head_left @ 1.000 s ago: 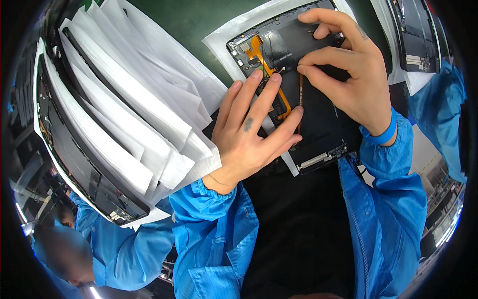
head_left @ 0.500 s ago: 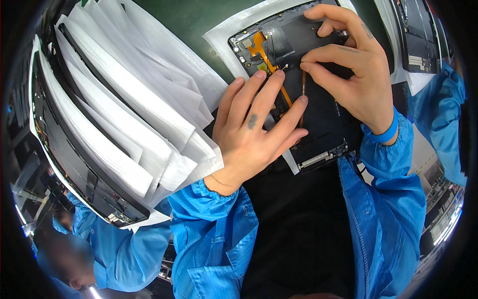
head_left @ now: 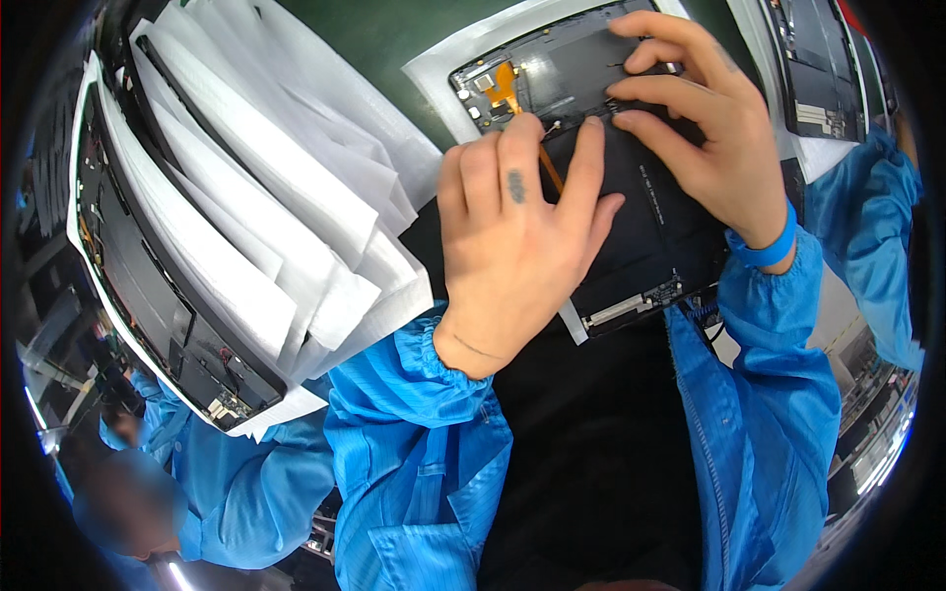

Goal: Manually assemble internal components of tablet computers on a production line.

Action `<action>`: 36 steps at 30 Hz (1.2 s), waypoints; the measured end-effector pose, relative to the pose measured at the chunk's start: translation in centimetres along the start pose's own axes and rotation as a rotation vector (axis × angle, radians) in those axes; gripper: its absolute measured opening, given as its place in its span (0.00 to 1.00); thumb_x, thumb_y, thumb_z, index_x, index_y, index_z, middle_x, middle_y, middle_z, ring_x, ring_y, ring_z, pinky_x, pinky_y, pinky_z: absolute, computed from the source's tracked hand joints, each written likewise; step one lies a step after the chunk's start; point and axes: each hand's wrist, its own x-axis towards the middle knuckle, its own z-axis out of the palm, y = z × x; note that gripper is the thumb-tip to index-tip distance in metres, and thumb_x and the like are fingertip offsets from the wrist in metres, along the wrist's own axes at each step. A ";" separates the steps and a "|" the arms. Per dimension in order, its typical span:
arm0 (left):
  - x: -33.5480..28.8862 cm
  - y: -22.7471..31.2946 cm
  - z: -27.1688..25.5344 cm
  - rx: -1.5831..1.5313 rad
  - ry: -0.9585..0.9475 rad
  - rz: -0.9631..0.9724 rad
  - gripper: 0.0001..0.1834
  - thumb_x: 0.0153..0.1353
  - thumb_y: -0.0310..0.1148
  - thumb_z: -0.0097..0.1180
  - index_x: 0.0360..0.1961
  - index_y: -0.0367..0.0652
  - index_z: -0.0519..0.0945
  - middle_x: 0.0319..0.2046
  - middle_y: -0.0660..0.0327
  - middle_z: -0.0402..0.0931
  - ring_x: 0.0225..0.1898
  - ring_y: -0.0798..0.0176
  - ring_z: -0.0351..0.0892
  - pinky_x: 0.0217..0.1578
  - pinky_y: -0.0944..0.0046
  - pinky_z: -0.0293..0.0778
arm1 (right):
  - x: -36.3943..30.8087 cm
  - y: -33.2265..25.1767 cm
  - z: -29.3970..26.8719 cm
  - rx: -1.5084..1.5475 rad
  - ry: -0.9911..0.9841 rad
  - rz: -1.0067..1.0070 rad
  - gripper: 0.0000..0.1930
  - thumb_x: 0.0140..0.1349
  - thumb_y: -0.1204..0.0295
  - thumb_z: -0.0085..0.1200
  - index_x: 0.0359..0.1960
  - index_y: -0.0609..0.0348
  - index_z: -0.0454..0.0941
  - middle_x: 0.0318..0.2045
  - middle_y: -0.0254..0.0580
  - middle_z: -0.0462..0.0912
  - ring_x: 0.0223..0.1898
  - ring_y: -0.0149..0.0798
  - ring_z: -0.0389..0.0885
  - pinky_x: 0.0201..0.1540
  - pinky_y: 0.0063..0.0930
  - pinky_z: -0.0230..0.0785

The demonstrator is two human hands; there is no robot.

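An opened black tablet housing (head_left: 631,227) lies in front of me, with circuitry at its far left corner and a connector strip along its near edge. An orange flex cable (head_left: 550,169) runs down it, partly under my left hand (head_left: 522,217). That hand rests on the housing, index finger stretched out and thumb apart, the other fingers bent; it is open. A small white connector on a thin wire (head_left: 555,125) shows between its fingers. My right hand (head_left: 705,138) is over the housing's right side, thumb and index finger closed round something small and dark near the left index fingertip.
White sheets (head_left: 286,197) interleaved with dark tablet housings (head_left: 148,266) stand at the left. White paper (head_left: 434,74) lies under the housing on a green surface (head_left: 345,44). Another housing (head_left: 813,69) is at the far right. Blue-sleeved people are on both sides.
My left hand has shifted right, its index fingertip moving up near my right fingertips. The thin brown strip seen under my right pinch no longer shows. My right hand has moved slightly right.
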 end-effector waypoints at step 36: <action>-2.8 3.6 -1.0 -1.574 -0.333 -0.266 0.12 0.62 0.13 0.60 0.47 0.26 0.85 0.36 0.46 0.88 0.36 0.58 0.91 0.40 0.63 0.87 | -5.0 -2.6 -4.7 0.104 -0.028 -0.123 0.09 0.45 0.84 0.61 0.30 0.64 0.79 0.32 0.45 0.86 0.35 0.45 0.89 0.38 0.31 0.82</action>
